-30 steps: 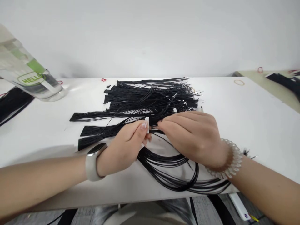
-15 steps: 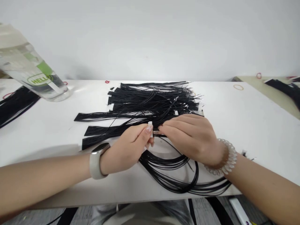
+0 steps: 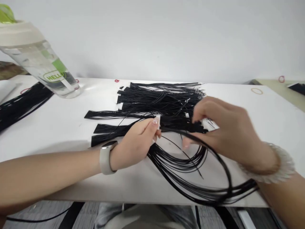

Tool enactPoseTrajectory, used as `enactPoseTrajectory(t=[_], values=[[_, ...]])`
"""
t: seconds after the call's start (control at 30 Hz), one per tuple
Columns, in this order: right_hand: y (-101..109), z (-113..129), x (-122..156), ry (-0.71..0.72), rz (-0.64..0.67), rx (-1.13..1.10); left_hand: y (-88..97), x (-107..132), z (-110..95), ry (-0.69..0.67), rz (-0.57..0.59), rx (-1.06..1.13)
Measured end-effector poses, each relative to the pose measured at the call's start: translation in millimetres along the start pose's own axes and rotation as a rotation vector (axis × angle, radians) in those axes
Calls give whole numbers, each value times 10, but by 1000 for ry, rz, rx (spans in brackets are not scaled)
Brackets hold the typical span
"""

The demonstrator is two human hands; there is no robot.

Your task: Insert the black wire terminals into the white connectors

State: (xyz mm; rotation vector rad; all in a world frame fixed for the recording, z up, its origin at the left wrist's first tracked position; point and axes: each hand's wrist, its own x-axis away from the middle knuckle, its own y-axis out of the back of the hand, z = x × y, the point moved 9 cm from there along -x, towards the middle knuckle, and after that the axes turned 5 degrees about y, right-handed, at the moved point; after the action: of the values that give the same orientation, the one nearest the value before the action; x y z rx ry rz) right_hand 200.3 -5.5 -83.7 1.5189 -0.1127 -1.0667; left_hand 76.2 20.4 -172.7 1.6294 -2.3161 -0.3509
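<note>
White plastic forms the small connector (image 3: 158,122) that you pinch between the thumb and fingers of your left hand (image 3: 138,141), over the middle of the table (image 3: 269,124). Black wires (image 3: 175,181) emerge just below that hand and curve in wide loops toward the front edge. Your right hand (image 3: 222,127) is loosened, its thumb and fingertips well parted, while a black strand (image 3: 221,161) arcs from beside the connector past its thumb; blur makes it impossible to tell whether they touch. Beyond your hands, a pile of wire bundles (image 3: 154,101) spreads toward the back edge. Near the back left corner is a clear bottle (image 3: 56,68), with a dark bundle (image 3: 21,103) beside it at the left edge. One tan ring (image 3: 256,93) lies near the back right corner.
</note>
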Motion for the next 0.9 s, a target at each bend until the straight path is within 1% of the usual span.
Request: enactPoseTrajectory(t=[0.03,0.07,0.1,0.17,0.2,0.23,0.27,0.33,0.4,0.5,0.63,0.73,0.8,0.83,0.9], values=[[63,-38,6,-52,8,-94,40,-5,32,28,-42,39],[56,-62,22,-103,71,-198,78,-10,64,58,-81,80],[-23,-72,56,-161,186,-288,108,-13,93,88,-112,115],[-311,-22,193,-246,486,-407,133,-22,142,149,-140,150],[-445,32,256,-246,592,-432,137,-26,151,164,-144,153],[-551,88,286,-220,638,-440,137,-32,149,163,-144,153],[-625,144,283,-178,626,-446,138,-37,143,156,-145,148],[-705,222,240,-104,521,-444,132,-47,135,135,-141,134],[-758,242,228,-94,458,-414,127,-53,136,124,-139,119],[-780,241,236,-114,445,-360,120,-55,133,127,-136,108],[-731,210,245,-113,483,-318,102,-45,132,161,-120,121],[-579,67,239,-94,498,-228,101,-40,132,169,-122,130],[-420,-154,244,-140,502,-117,102,-41,139,170,-126,127],[-263,-338,232,-232,416,-53,99,-43,144,170,-123,131],[184,-696,238,-419,87,79,88,-47,153,168,-111,150]])
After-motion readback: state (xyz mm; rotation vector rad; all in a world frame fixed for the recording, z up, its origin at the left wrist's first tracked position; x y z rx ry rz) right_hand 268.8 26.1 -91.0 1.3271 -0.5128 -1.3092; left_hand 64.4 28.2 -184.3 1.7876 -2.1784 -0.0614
